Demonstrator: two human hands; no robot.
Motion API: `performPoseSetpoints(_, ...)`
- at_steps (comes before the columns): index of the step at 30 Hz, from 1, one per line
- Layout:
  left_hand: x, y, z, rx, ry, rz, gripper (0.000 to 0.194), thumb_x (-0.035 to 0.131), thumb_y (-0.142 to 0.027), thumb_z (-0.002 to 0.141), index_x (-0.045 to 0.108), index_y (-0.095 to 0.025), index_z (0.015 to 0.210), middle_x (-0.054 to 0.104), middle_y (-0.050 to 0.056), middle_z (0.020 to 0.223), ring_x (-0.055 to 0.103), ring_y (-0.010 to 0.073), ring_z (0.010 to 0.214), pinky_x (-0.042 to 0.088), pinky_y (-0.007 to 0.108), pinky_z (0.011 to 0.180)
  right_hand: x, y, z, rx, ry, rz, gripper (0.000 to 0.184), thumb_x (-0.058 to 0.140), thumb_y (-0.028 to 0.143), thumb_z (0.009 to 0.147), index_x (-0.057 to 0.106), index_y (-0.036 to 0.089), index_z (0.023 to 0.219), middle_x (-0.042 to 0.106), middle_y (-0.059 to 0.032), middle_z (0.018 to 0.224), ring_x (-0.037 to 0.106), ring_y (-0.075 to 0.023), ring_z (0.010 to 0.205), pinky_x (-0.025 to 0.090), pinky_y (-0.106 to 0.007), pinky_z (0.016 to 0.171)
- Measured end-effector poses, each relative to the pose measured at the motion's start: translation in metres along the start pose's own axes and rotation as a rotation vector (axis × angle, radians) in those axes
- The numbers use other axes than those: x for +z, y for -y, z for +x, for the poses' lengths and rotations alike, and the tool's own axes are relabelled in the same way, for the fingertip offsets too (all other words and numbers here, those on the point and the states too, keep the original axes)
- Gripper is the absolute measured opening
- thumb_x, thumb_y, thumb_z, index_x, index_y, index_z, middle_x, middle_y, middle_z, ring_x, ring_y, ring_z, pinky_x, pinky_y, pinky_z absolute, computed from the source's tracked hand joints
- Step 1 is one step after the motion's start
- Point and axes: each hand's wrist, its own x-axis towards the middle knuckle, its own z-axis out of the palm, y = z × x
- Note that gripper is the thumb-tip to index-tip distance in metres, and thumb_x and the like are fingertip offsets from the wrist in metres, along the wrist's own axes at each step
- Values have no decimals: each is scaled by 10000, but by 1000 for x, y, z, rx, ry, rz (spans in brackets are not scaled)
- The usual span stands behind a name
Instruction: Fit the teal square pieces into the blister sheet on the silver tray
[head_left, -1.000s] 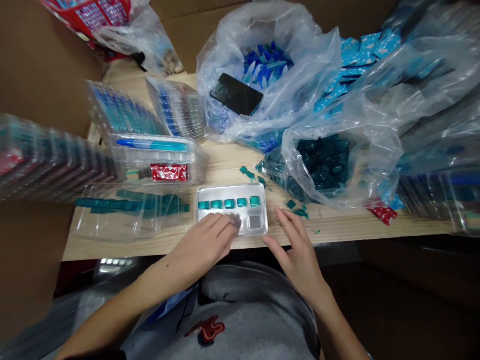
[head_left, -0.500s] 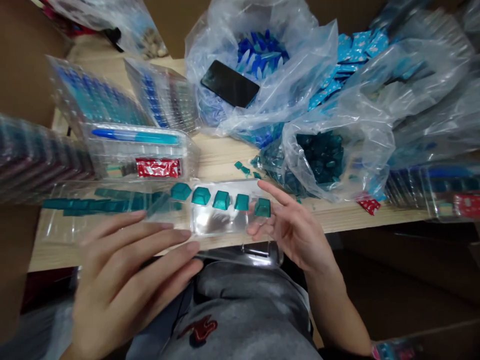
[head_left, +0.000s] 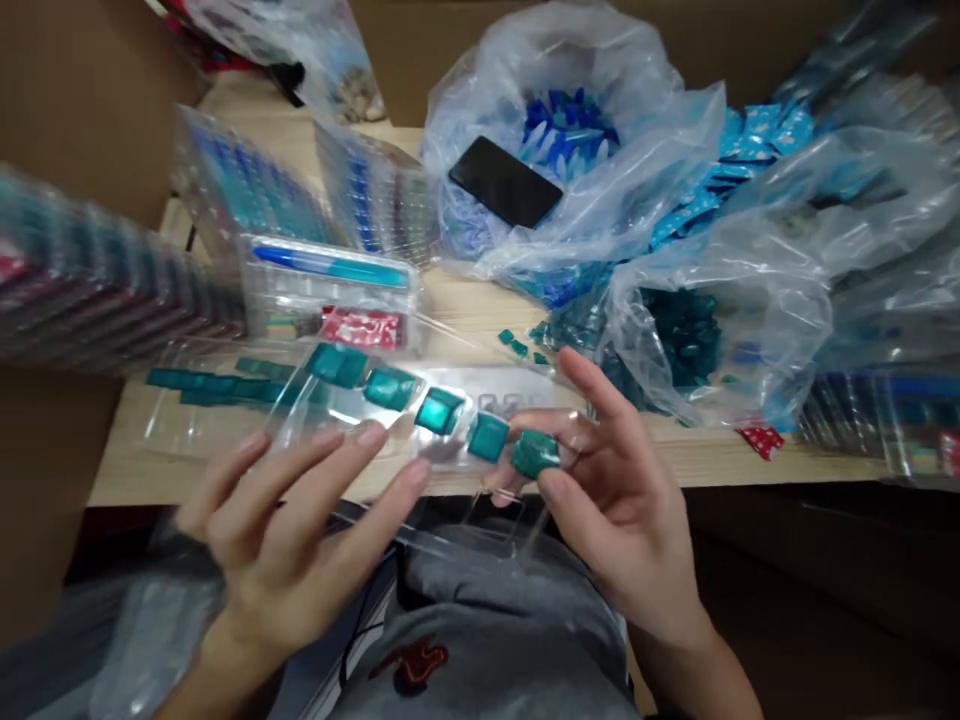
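Right now the wooden table (head_left: 480, 320) fills the view, crowded edge to edge. At the back sits a big clear bag (head_left: 660, 170) of blue pieces with a black phone (head_left: 505, 181) lying on its front. To the right, a second bag (head_left: 675, 335) bulges with dark teal pieces, and a few loose teal bits (head_left: 517, 345) lie on the wood just beside it. On the left, rows of packed clear trays (head_left: 97, 290) stand on edge, and a closed clear box (head_left: 330, 290) holds a blue pen and a red packet.

Down at the near edge, both hands hold a clear plastic tray (head_left: 450, 420) up above the table, tilted, its left end higher. Five teal squares (head_left: 439, 410) sit along it in a slanting row. The left hand (head_left: 292, 530) is under the tray's left part, fingers spread and long, fingertips touching its underside; the view is blurred there. The right hand (head_left: 615, 500) grips the right end, thumb and bent fingers pinching around the last teal square (head_left: 535, 453), with the index finger pointing up and free. Below the tray, a second clear lid hangs over the grey lap (head_left: 495, 640).
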Motion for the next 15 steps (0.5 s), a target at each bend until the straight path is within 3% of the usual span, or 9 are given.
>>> performPoseSetpoints(2,3,-4,5,210,-81,226,413,768,-55,720,662,-266,1059,604,1,1266,372,157,1378,189,311,1209,5,-3,-4,-24,70,-135,623,592,145,921,389,436,1432,648,7,1175,688,-122,875,593,-287,829)
performPoseSetpoints(4,4,-7,7,272,-121,316,337,743,-62,748,648,-225,1027,612,14,1250,355,177,1403,214,344,1209,9,-7,-4,-33,134,-230,679,599,137,914,346,459,1455,639,5,1209,679,-137,937,581,-294,862)
performPoseSetpoints(8,3,-8,-5,179,-165,286,207,603,-55,847,651,-207,978,678,6,1089,510,176,1224,320,361,1152,16,-17,1,38,230,-304,685,591,202,931,285,466,1484,633,-13,1266,690,-159,1000,587,-301,885)
performPoseSetpoints(11,-1,4,-23,128,-193,267,208,547,-47,876,659,-200,960,689,14,993,567,171,1056,413,351,1068,12,-22,6,65,284,-426,697,606,284,925,253,444,1505,633,-31,1293,699,-178,1023,603,-293,867)
performPoseSetpoints(15,-17,38,-43,36,-187,460,321,629,9,807,663,-180,1064,692,61,1022,567,198,1122,442,360,1027,-13,-14,12,-73,102,-675,615,584,280,926,347,393,1483,635,-39,1282,707,-190,954,620,-309,830)
